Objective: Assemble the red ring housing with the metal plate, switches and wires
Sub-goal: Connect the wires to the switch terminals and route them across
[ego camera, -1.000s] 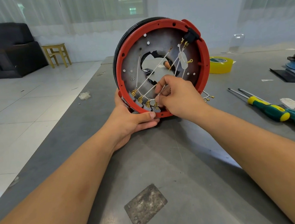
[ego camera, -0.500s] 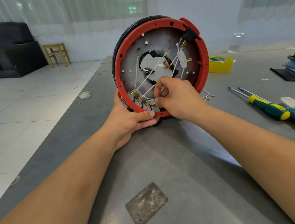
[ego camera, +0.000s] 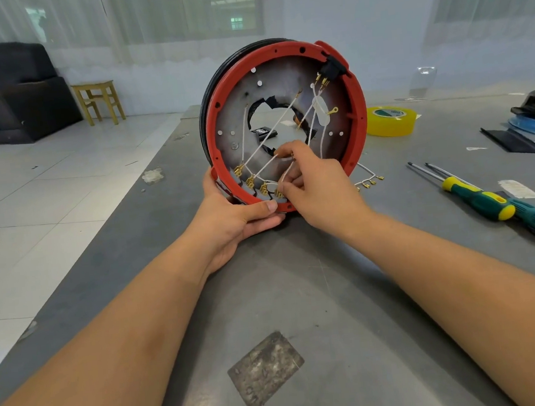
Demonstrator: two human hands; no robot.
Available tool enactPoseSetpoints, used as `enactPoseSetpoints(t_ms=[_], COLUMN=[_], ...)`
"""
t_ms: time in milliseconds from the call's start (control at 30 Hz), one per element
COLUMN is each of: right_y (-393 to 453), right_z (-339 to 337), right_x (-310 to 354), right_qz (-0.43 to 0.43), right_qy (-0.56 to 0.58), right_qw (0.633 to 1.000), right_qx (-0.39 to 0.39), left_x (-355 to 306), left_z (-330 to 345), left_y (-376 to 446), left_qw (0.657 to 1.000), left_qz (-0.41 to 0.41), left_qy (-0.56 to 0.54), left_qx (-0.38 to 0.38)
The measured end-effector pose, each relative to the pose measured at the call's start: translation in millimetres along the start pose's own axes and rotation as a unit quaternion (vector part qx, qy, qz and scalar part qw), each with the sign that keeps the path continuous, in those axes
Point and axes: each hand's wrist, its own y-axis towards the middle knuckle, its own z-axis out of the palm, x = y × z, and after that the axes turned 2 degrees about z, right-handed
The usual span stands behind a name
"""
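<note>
Grey and scuffed, the table (ego camera: 300, 297) fills the lower view under sheer white curtains, with a black armchair (ego camera: 7, 92) and a small wooden stool (ego camera: 98, 101) on the tiled floor to your left. You hold the red ring housing (ego camera: 285, 120) on edge near the table's middle, its open face toward you: a black rim behind, a dull metal plate (ego camera: 268, 83) with a ragged central hole inside, and a black switch (ego camera: 332, 67) at the upper right. Your left hand (ego camera: 235, 218) grips the lower edge, thumb lying along the red rim. Your right hand (ego camera: 316, 185) pinches white wires (ego camera: 270, 141) just above a row of brass terminals (ego camera: 251, 181). Right of the housing lie two green-and-yellow screwdrivers (ego camera: 486, 200), a roll of yellow tape (ego camera: 390, 121) whose label is too small to read, and loose wires with terminals (ego camera: 369, 181).
</note>
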Motion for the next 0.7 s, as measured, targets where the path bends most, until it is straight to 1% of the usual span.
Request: enactPoseSetpoints(t_ms=[167, 233, 300, 400, 467, 533, 600, 633, 700], right_y=[-17, -18, -18, -15, -14, -12, -11, -10, -8], right_z=[-3, -10, -17, -26, -34, -47, -61, -65, -69], right_x=[-7, -14, -21, -41, -60, -81, -101, -109, -119], right_qz=[-0.086, -0.105, -0.102, -0.06, -0.012, 0.04, 0.1, 0.137, 0.194], right_qy=[-0.01, -0.01, -0.034, -0.07, -0.111, -0.174, -0.239, -0.255, -0.247], right_qw=[0.996, 0.991, 0.986, 0.983, 0.982, 0.976, 0.962, 0.954, 0.949], right_qx=[-0.032, -0.081, -0.13, -0.158, -0.151, -0.124, -0.092, -0.074, -0.032], left_x=[-1, -1, -2, -3, -4, -4, -4, -4, -5], left_z=[0, 0, 0, -1, 0, 0, 0, -1, -2], left_y=[-2, -2, -3, -4, -4, -4, -3, -2, -1], left_qw=[1.0, 1.0, 0.999, 0.998, 0.998, 0.998, 0.997, 0.996, 0.996], left_qz=[0.002, 0.004, 0.002, 0.0, 0.004, 0.0, -0.009, -0.012, -0.016], left_qy=[-0.014, -0.026, -0.04, -0.051, -0.055, -0.064, -0.075, -0.08, -0.086], left_qx=[-0.007, -0.016, -0.024, -0.03, -0.029, -0.028, -0.027, -0.026, -0.024])
